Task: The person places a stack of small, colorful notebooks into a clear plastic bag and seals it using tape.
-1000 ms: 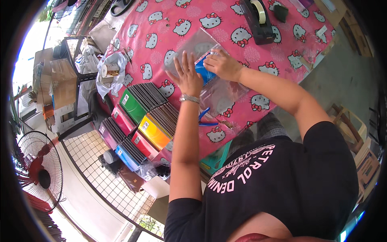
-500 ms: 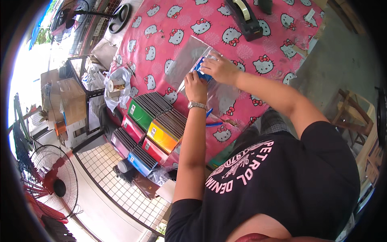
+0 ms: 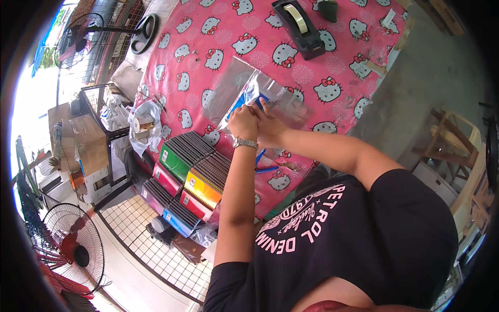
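Note:
A clear plastic bag [image 3: 224, 88] lies spread on the pink tablecloth, with a blue-and-white printed piece [image 3: 238, 102] showing at its middle. Wearing a metal watch, my left hand [image 3: 242, 125] is closed on the near edge of the bag beside the blue piece. Close against it, my right hand [image 3: 270, 129] has its fingers bent on the same edge, thumb side toward the left hand. The plastic is bunched and shiny just beyond my fingertips. What lies under the fingers is hidden. Blue pens or strips [image 3: 266, 169] rest near my left wrist.
Stacks of spiral notebooks [image 3: 205, 179] in several colours stand left of my left forearm. A black tape dispenser [image 3: 301, 28] sits at the far side of the pink tablecloth [image 3: 228, 31]. A crumpled white plastic bag [image 3: 145, 127] holds a roll at the left edge. A fan [image 3: 75, 249] stands lower left.
Both hands have drawn nearer to me and together, and the right has come down beside the left. The blue piece now shows more, and the plastic beyond it is bunched.

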{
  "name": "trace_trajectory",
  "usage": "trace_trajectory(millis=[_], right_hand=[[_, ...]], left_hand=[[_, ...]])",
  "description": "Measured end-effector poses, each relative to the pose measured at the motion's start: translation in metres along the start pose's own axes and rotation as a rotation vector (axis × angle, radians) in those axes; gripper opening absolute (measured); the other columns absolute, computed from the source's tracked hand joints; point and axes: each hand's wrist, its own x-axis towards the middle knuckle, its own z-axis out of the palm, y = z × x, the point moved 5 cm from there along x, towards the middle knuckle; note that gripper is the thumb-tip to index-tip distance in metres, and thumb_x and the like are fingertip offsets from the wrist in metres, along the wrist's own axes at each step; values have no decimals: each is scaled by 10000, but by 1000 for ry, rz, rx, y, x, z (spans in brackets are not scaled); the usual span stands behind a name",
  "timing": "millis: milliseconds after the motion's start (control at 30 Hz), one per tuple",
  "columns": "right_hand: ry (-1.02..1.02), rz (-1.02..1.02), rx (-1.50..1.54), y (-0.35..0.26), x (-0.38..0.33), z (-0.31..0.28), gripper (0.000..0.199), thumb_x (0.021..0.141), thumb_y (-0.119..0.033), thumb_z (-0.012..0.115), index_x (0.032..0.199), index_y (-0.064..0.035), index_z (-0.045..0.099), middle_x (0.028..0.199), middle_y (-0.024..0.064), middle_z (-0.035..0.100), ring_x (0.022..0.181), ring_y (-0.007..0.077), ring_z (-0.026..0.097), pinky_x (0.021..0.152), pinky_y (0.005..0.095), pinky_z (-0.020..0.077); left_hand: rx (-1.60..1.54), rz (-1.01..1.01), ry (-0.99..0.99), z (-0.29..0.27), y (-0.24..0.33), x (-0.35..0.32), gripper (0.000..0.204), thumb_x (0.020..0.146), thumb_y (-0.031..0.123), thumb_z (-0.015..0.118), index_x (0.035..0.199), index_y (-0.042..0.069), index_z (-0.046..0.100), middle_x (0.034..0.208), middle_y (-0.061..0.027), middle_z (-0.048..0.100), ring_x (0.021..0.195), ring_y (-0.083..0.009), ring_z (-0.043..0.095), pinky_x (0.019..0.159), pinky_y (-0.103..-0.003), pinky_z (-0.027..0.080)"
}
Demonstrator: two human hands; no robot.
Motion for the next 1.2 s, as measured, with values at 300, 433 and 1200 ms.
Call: trace_trajectory(millis=[300, 433, 1200], right_hand=[[818, 810, 468, 208, -45, -118, 337, 852, -282, 675, 1041, -4, 644, 1006, 162, 646, 929, 333, 561, 808, 428, 443], [378, 916, 779, 282, -52, -93, 262, 839, -249, 711, 822, 12, 694, 820, 131, 653, 785, 224, 599, 688, 353, 477], [-724, -148, 376, 86, 105, -13, 229, 744, -248, 760, 748, -34, 679, 711, 118, 668, 664, 253, 645, 603, 373, 503]], left_hand=[[50, 8, -18, 27, -2, -13, 405, 900, 107, 460, 1265, -46, 545, 1267, -202, 589, 1176, -304, 575, 971, -371, 480], [54, -2, -22, 33, 5, -14, 458, 947, 164, 400, 1317, -98, 465, 1339, -287, 496, 1271, -374, 479, 1071, -395, 387], [-351, 26, 306, 34, -4, -42, 473, 781, 75, 606, 1250, 21, 574, 1326, -204, 545, 1240, -338, 521, 1049, -398, 421]])
